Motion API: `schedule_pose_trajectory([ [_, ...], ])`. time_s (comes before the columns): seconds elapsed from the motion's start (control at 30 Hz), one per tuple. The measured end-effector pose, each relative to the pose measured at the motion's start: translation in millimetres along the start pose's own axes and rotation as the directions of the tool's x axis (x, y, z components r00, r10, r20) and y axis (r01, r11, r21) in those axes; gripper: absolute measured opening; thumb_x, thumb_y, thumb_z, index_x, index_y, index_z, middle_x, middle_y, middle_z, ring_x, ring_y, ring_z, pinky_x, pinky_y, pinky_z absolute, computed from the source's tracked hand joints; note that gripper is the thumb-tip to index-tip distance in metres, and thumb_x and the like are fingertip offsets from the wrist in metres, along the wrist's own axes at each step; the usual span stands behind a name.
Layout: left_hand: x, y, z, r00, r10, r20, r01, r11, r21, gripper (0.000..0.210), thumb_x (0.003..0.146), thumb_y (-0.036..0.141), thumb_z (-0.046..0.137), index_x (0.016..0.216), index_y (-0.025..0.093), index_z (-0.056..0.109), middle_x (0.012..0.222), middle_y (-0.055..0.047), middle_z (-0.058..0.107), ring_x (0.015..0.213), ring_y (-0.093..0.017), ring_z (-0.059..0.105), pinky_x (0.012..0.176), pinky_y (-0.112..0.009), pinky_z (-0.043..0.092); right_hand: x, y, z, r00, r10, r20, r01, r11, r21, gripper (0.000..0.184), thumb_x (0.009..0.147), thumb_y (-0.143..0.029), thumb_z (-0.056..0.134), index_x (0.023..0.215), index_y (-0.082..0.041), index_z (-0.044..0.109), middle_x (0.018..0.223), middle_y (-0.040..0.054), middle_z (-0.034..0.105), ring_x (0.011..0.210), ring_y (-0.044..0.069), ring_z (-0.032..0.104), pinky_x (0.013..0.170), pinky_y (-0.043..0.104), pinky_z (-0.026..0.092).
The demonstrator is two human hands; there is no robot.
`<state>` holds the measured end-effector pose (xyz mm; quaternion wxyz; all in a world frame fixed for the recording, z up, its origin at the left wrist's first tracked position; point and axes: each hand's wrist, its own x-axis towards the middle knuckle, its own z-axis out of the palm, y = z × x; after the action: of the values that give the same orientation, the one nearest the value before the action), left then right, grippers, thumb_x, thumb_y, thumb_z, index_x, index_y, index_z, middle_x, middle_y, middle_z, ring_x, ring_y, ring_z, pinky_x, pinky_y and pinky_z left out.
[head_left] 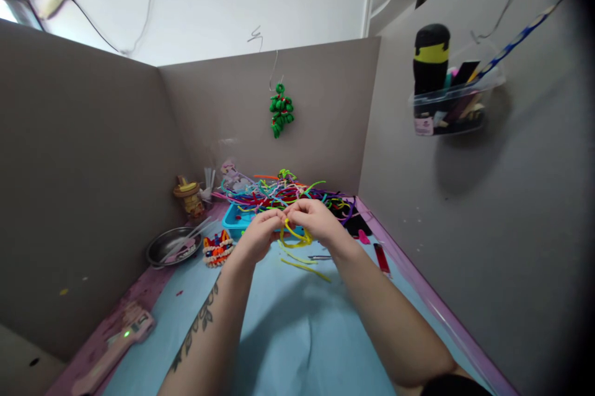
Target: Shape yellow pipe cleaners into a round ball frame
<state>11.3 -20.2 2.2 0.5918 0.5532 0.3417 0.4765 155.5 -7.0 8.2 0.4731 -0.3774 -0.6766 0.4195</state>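
My left hand (264,232) and my right hand (313,219) meet over the middle of the table, fingertips pinched close together. Both grip a yellow pipe cleaner (301,241), whose bent loops hang below the fingers. The exact spot each hand pinches is partly hidden by the fingers. Under the hands, loose yellow pipe cleaners (304,269) lie on the blue table cover (279,315). Beside them is a thin metal tool (320,258), perhaps tweezers or scissors, too small to make out.
Behind the hands, a blue tray (231,222) overflows with colourful pipe cleaners (260,198). To the left are a metal bowl (158,247), an orange-and-white beaded piece (217,250) and a pink glue gun (116,352). A red item (382,258) lies right. Grey partitions (325,105) enclose the table.
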Motion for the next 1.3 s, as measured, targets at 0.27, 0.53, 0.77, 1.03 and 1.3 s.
schedule_pose_trajectory([
  [0.27, 1.0, -3.2, -3.4, 0.999, 0.026, 0.023, -0.026, 1.000, -0.017, 0.002, 0.061, 0.016, 0.055, 0.060, 0.013, 0.055, 0.060, 0.001, 0.054, 0.055, -0.009, 0.048, 0.053, -0.021, 0.038, -1.1, -2.7, 1.3, 0.999, 0.014, -0.032, -0.014, 1.000, -0.008, 0.008, 0.063, -0.020, 0.051, 0.058, -0.016, 0.057, 0.062, 0.0005, 0.062, 0.056, 0.010, 0.053, 0.056, 0.022, 0.043],
  [0.53, 0.3, -0.1, -2.3, 0.999, 0.022, 0.025, -0.021, 0.999, -0.023, 0.003, 0.060, 0.016, 0.055, 0.060, 0.013, 0.054, 0.060, 0.001, 0.054, 0.054, -0.009, 0.048, 0.053, -0.021, 0.039, -1.6, -3.2, 2.2, 0.999, 0.023, -0.048, -0.023, 1.000, 0.006, 0.008, 0.063, -0.021, 0.052, 0.059, -0.016, 0.056, 0.066, 0.0014, 0.063, 0.058, 0.011, 0.054, 0.057, 0.022, 0.043],
  [0.77, 1.1, -2.3, -3.7, 0.999, 0.026, 0.042, -0.024, 0.999, -0.039, 0.003, 0.061, 0.017, 0.055, 0.062, 0.014, 0.056, 0.060, 0.001, 0.055, 0.054, -0.009, 0.048, 0.052, -0.021, 0.039, -1.3, -3.1, 4.9, 0.996, 0.041, -0.082, -0.037, 0.998, 0.051, 0.007, 0.060, -0.019, 0.050, 0.055, -0.016, 0.054, 0.064, 0.0009, 0.062, 0.058, 0.011, 0.053, 0.057, 0.022, 0.042],
  [1.03, 0.4, -2.0, -4.4, 0.998, 0.010, 0.066, -0.003, 0.993, -0.116, 0.005, 0.060, 0.017, 0.057, 0.063, 0.013, 0.058, 0.067, -0.002, 0.058, 0.061, -0.012, 0.054, 0.058, -0.024, 0.044, -2.7, -6.7, 1.8, 0.994, 0.037, -0.099, -0.029, 0.996, 0.084, 0.011, 0.063, -0.022, 0.051, 0.055, -0.016, 0.053, 0.063, 0.0013, 0.061, 0.058, 0.011, 0.054, 0.059, 0.024, 0.042],
  [1.3, 0.5, -2.2, -9.3, 0.996, -0.013, 0.085, 0.025, 0.991, -0.132, 0.012, 0.067, 0.023, 0.061, 0.068, 0.012, 0.059, 0.074, -0.005, 0.060, 0.070, -0.015, 0.057, 0.065, -0.028, 0.047, -0.6, -1.2, -3.1, 0.994, -0.002, -0.112, 0.011, 0.997, 0.079, 0.014, 0.069, -0.028, 0.053, 0.063, -0.016, 0.053, 0.062, 0.0008, 0.060, 0.063, 0.013, 0.056, 0.061, 0.024, 0.042],
])
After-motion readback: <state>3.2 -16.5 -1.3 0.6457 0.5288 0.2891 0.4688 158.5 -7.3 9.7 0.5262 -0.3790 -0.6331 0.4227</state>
